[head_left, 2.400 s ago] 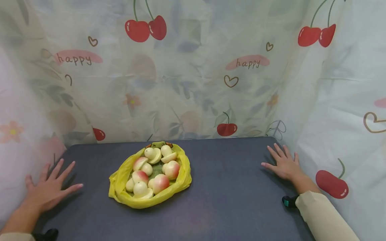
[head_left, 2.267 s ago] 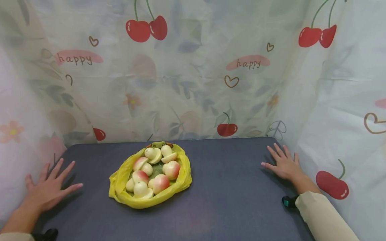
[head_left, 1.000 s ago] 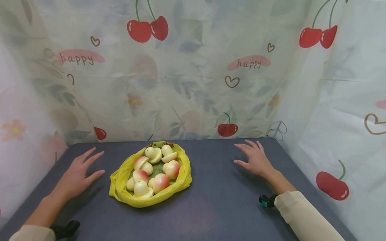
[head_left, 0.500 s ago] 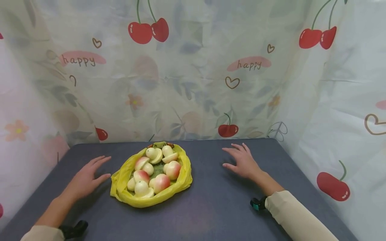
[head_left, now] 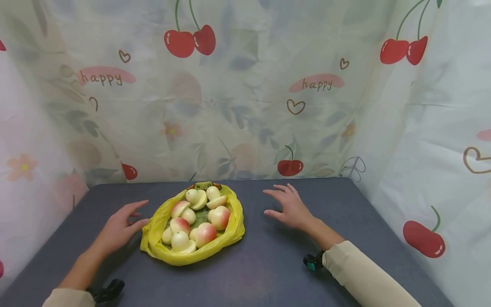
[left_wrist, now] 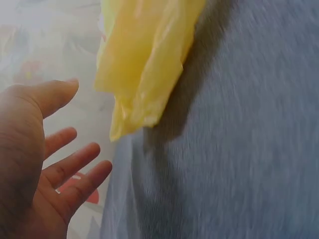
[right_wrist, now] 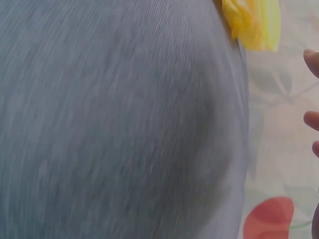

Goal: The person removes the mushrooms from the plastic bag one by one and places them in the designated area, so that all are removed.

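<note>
A yellow plastic bag (head_left: 230, 236) with its rim folded down stands on the dark table, left of the middle. Inside it lie several cream and pink-red rounded pieces (head_left: 206, 233), some looking like peaches, others like pale slices with round knobs. My left hand (head_left: 119, 228) hovers at the bag's left side, thumb tip right at its edge in the head view. The left wrist view shows those fingers spread beside the bag's hanging corner (left_wrist: 144, 74). My right hand (head_left: 293, 209) is apart from the bag, to its right, fingers extended toward it and holding nothing. Only its fingertips show in the right wrist view.
The dark grey-blue table (head_left: 261, 273) reaches back to a printed curtain (head_left: 245, 106) with cherries and hearts. More curtain (head_left: 429, 136) hangs along the right side. A black wrist strap (head_left: 107, 291) is on the left arm, another (head_left: 314, 261) on the right.
Both hands have come inward from the table's sides toward the bag, the left reaching its edge. The spread fingers have drawn closer together. The bag and its contents have stayed put.
</note>
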Action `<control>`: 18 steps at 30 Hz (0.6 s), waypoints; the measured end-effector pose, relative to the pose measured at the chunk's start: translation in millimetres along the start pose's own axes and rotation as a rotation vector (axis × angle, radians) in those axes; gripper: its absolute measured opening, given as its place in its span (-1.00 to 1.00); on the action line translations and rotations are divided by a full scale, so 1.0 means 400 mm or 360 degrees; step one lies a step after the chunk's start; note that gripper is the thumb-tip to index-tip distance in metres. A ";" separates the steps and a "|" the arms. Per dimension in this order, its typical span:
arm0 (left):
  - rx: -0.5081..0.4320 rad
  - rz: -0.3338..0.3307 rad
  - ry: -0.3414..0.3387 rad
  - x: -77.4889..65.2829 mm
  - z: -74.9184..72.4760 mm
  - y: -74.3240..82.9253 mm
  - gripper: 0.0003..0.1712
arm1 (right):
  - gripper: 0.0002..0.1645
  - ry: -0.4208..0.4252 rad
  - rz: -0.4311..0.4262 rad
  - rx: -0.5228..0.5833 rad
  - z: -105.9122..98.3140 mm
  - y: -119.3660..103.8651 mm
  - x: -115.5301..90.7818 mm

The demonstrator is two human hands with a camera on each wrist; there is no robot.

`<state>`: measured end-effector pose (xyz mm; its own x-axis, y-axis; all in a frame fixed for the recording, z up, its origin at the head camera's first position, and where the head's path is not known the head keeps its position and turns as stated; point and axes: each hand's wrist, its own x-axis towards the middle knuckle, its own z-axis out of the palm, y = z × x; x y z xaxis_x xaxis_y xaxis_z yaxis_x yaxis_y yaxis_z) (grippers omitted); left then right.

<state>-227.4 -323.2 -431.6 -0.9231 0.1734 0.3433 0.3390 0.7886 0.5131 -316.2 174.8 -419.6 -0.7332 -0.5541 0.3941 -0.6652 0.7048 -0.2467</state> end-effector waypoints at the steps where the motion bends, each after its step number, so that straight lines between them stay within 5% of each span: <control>1: -0.0022 -0.0008 0.0009 0.001 0.003 0.004 -0.34 | -0.24 0.0001 -0.0009 0.0018 0.002 -0.009 0.005; 18: -0.0307 -0.0376 -0.0162 0.033 0.042 0.036 -0.31 | -0.25 -0.0035 -0.0121 0.0281 0.046 -0.096 0.064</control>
<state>-237.8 -299.8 -433.0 -0.9905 0.0647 0.1215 0.1324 0.6895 0.7121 -312.1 125.3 -416.3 -0.6814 -0.6139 0.3986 -0.7319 0.5728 -0.3690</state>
